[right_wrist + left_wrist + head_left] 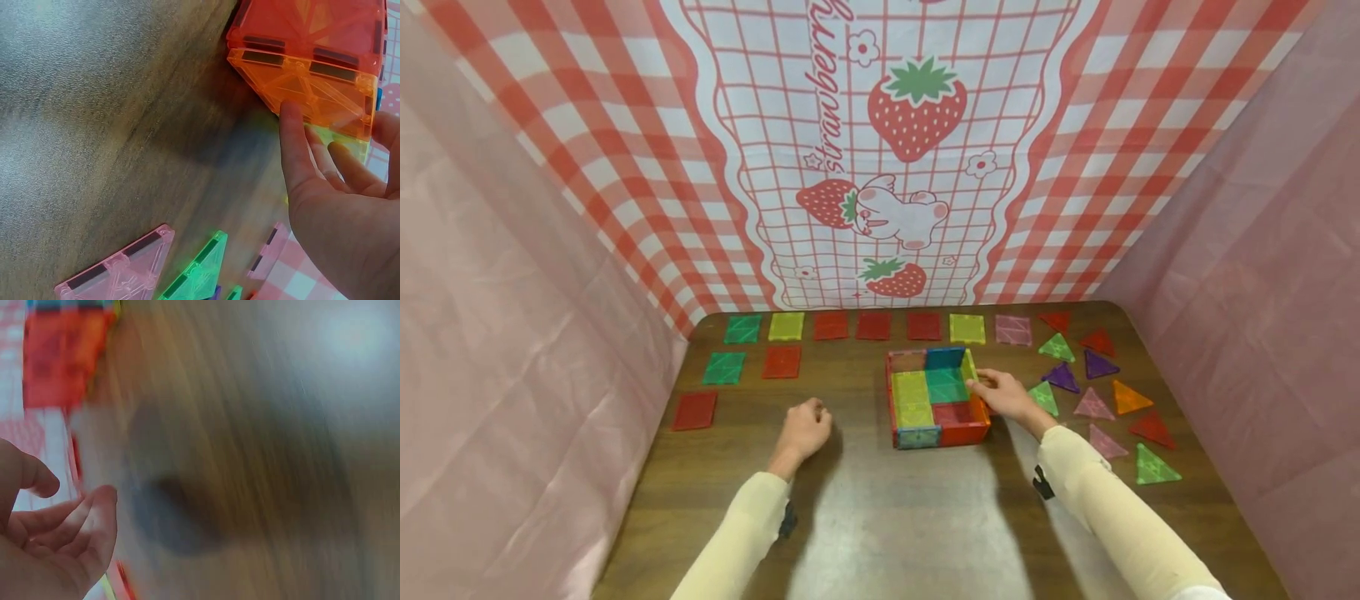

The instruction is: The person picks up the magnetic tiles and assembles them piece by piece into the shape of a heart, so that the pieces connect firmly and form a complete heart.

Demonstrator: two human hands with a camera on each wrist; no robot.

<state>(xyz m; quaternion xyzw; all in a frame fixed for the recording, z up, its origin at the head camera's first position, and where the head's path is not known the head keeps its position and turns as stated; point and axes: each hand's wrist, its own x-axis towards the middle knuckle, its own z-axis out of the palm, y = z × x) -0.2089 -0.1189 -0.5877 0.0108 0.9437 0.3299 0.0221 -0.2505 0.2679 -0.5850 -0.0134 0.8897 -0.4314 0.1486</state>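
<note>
A low open-topped box [962,435] of translucent magnetic tiles stands right of the table's middle. Its floor shows yellow, green and red tiles; its walls include blue, red, yellow and orange ones. My right hand [1006,395] is at the right wall, where it pinches the orange magnetic tile [306,87], thumb at the top edge and fingers along the outside. A yellow-green tile [350,147] adjoins it, partly behind the fingers. My left hand [805,427] hovers left of the box, fingers loosely curled with nothing in them.
Square tiles, such as a green one [742,329] and a red one [694,410], lie along the table's back and left. Several triangle tiles, including an orange one [1131,397], are scattered at right. A checked strawberry cloth [910,225] hangs behind the table.
</note>
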